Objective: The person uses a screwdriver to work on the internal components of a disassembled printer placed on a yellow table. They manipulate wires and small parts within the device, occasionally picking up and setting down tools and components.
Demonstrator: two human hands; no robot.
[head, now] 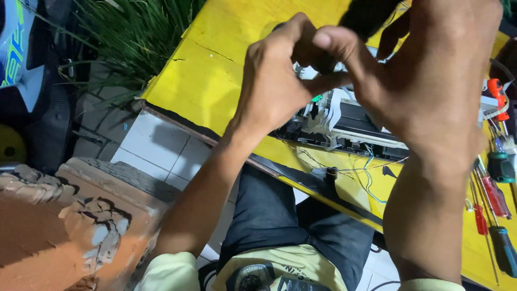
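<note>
Your two hands are raised close to the camera above the yellow table [215,81]. Your left hand [274,81] has its fingers curled, thumb and forefinger pinching a small dark part [309,54] that is mostly hidden between your hands. Your right hand [431,75] meets it from the other side, thumb pressed against the same part, the other fingers bent around a blurred black object [369,16] at the top edge; what that object is cannot be told.

Below your hands lies one opened device [350,121], its white and black plastic insides showing, with thin wires [366,170] trailing toward the table edge. At the right edge I count about five screwdrivers [493,194]: red handles and dark green ones, lying side by side.
</note>
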